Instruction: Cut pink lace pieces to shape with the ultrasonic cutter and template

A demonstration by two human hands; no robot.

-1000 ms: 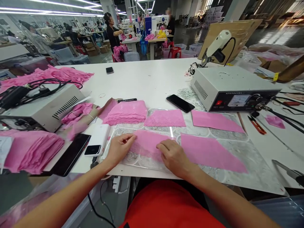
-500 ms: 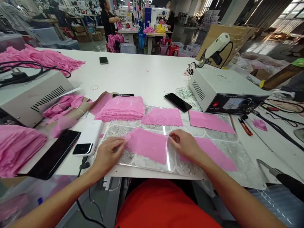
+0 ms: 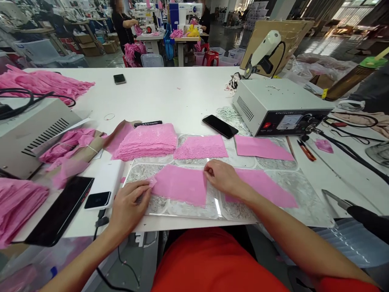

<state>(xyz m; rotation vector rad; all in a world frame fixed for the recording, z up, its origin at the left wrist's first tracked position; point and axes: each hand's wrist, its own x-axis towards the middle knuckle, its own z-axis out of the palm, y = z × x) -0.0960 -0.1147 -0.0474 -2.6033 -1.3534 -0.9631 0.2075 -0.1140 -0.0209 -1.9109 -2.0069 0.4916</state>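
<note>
A pink fabric piece (image 3: 182, 184) lies on the clear-covered, marbled mat (image 3: 188, 210). My left hand (image 3: 130, 202) pinches its left corner, fingertips together. At the upper right corner of the same piece, my right hand (image 3: 223, 176) is closed with thumb and fingers pressed on the edge. Right of it, another pink piece (image 3: 264, 188) lies partly under my right forearm. Behind are a thick stack of pink lace pieces (image 3: 148, 141), a smaller lace-edged pile (image 3: 201, 147) and a plain pink pile (image 3: 263, 148).
Phones, a white power bank (image 3: 105, 182) and pink cloth bundles lie at the left. A grey control box (image 3: 282, 105), orange-handled cutters (image 3: 306, 151) and scissors (image 3: 343, 200) are at the right. People work in the background.
The view has shifted slightly to the right. My right hand now touches the fabric's upper right corner, where it was just beside the edge before. My left hand keeps its pinch on the left corner.
</note>
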